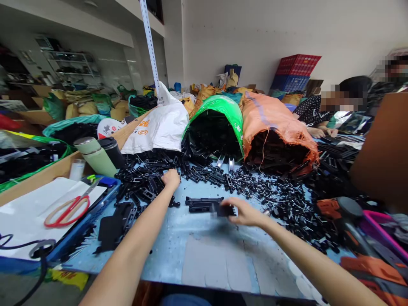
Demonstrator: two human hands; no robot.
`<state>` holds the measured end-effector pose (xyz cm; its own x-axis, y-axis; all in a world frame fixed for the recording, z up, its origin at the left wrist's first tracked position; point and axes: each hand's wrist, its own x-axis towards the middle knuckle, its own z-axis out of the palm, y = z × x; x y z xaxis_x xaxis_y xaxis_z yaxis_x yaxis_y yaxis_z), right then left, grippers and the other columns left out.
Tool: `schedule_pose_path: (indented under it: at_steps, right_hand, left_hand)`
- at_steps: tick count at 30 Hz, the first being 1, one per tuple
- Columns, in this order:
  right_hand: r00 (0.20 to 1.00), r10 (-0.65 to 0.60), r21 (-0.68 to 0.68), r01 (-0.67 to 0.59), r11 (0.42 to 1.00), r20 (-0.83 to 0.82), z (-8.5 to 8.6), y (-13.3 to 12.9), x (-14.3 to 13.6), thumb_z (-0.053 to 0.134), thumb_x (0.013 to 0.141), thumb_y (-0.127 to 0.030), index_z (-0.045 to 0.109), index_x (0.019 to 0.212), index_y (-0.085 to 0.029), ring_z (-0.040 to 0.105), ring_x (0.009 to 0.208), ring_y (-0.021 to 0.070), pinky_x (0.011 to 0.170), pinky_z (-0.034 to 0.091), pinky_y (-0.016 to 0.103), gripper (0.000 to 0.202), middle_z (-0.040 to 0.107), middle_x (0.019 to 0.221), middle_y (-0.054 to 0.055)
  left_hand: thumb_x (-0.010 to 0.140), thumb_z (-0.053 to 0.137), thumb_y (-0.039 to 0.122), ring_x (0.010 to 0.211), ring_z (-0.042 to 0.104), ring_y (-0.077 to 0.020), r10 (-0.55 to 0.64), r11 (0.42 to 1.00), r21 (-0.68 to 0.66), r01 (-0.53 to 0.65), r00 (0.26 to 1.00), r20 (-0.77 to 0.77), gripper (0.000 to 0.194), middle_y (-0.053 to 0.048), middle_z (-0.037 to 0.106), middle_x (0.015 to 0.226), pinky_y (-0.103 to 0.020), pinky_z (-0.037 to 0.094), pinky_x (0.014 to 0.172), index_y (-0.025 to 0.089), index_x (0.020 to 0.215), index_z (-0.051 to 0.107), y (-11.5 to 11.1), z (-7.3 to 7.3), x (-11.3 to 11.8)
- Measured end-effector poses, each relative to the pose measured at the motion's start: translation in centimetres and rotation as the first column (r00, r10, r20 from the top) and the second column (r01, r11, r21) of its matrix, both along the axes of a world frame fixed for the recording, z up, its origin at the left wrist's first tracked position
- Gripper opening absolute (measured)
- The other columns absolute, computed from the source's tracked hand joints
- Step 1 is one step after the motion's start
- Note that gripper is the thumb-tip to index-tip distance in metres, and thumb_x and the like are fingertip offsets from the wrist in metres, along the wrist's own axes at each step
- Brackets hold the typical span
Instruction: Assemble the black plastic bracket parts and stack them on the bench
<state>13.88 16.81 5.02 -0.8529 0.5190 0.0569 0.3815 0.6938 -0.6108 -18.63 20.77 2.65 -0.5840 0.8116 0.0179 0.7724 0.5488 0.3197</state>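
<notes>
Left hand [171,177] digs into the black parts pile [143,178], grip unclear; right hand [244,211] pinches a black part [225,210]. We judge pick-and-join; mating needs alignment.

Scissors [68,209] lie left on the tray [108,193] — two open sacks [270,123] behind the scattered parts [255,187].
</notes>
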Motion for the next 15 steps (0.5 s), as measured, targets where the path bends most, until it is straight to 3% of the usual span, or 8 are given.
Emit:
schedule_pose_path:
  at_steps: [1, 3, 5, 7, 9, 10, 12, 15]
  right_hand:
    - [0.991, 0.125, 0.048, -0.127, 0.991, 0.050, 0.0, -2.2, 0.8, 0.059, 0.066, -0.010, 0.056, 0.108, -0.022, 0.053, 0.097, 0.0205, 0.088, 0.039, 0.037, 0.044, 0.062, 0.103, 0.004]
    - [0.956, 0.258, 0.138, -0.276, 0.951, 0.138, -0.3, -5.7, 2.0, 0.053, 0.071, -0.006, 0.059, 0.103, -0.025, 0.049, 0.106, 0.0208, 0.096, 0.031, 0.041, 0.038, 0.061, 0.108, 0.002]
    - [0.956, 0.233, 0.216, -0.270, 0.938, 0.181, -1.2, -8.0, 2.6, 0.045, 0.079, -0.007, 0.060, 0.102, -0.026, 0.043, 0.116, 0.0218, 0.101, 0.026, 0.043, 0.033, 0.053, 0.123, 0.003]
    - [0.979, -0.028, 0.283, -0.030, 0.959, 0.200, -2.5, -9.2, 2.7, 0.042, 0.086, -0.018, 0.057, 0.111, -0.023, 0.042, 0.117, 0.0260, 0.097, 0.030, 0.045, 0.030, 0.047, 0.129, 0.010]
    - [0.900, -0.366, 0.290, 0.295, 0.911, 0.235, -3.7, -9.9, 2.3, 0.047, 0.085, -0.036, 0.047, 0.126, -0.016, 0.051, 0.105, 0.0315, 0.086, 0.039, 0.046, 0.045, 0.054, 0.116, 0.019]
    - [0.835, -0.483, 0.271, 0.416, 0.868, 0.264, -4.3, -10.2, 2.0, 0.050, 0.082, -0.044, 0.042, 0.130, -0.012, 0.054, 0.097, 0.0331, 0.080, 0.042, 0.046, 0.057, 0.058, 0.107, 0.020]
    - [0.771, -0.569, 0.194, 0.535, 0.822, 0.286, -5.0, -10.6, 1.3, 0.052, 0.078, -0.048, 0.039, 0.133, -0.012, 0.058, 0.089, 0.0332, 0.076, 0.044, 0.046, 0.067, 0.060, 0.099, 0.019]
    - [0.836, -0.541, -0.147, 0.548, 0.823, 0.088, -5.1, -10.9, 0.4, 0.043, 0.084, -0.039, 0.039, 0.133, -0.022, 0.059, 0.089, 0.0256, 0.077, 0.046, 0.040, 0.052, 0.058, 0.106, 0.012]
  left_hand:
    - [0.081, 0.050, 0.027, 0.095, 0.054, -0.0296, -0.030, 0.999, 0.032, 0.029, 1.000, 0.004, 0.030, -0.023, 0.060, 0.096, -0.040, 0.040, 0.076, 0.003, 0.099, 0.054, -0.8, 0.5, 0.4]
    - [0.085, 0.046, 0.028, 0.097, 0.055, -0.0269, -0.110, 0.988, 0.113, 0.108, 0.994, 0.004, 0.030, -0.020, 0.059, 0.101, -0.037, 0.040, 0.079, 0.006, 0.105, 0.051, -3.0, 1.4, 1.8]
    - [0.086, 0.045, 0.030, 0.096, 0.055, -0.0231, -0.217, 0.962, 0.170, 0.213, 0.976, 0.000, 0.027, -0.014, 0.059, 0.103, -0.033, 0.041, 0.080, 0.012, 0.106, 0.050, -5.9, 1.9, 4.0]
    - [0.084, 0.048, 0.032, 0.088, 0.058, -0.0188, -0.356, 0.915, 0.220, 0.338, 0.933, 0.046, 0.023, -0.007, 0.061, 0.097, -0.028, 0.043, 0.076, 0.018, 0.103, 0.051, -9.6, 1.7, 6.8]
    - [0.083, 0.049, 0.033, 0.080, 0.058, -0.0167, -0.530, 0.823, 0.354, 0.444, 0.824, 0.199, 0.025, -0.004, 0.061, 0.089, -0.027, 0.045, 0.070, 0.020, 0.105, 0.051, -13.4, 0.9, 9.7]
    - [0.083, 0.050, 0.033, 0.077, 0.058, -0.0163, -0.590, 0.785, 0.439, 0.438, 0.744, 0.314, 0.026, -0.003, 0.061, 0.087, -0.027, 0.046, 0.068, 0.020, 0.105, 0.050, -15.2, 0.4, 10.9]
    - [0.082, 0.050, 0.035, 0.071, 0.058, -0.0150, -0.625, 0.770, 0.561, 0.305, 0.538, 0.566, 0.026, -0.003, 0.059, 0.086, -0.027, 0.047, 0.063, 0.019, 0.103, 0.050, -18.0, -0.7, 13.2]
    - [0.083, 0.047, 0.043, 0.056, 0.054, -0.0101, -0.500, 0.855, 0.517, 0.034, 0.313, 0.807, 0.028, 0.000, 0.055, 0.076, -0.022, 0.044, 0.052, 0.017, 0.094, 0.050, -20.2, -1.6, 15.6]
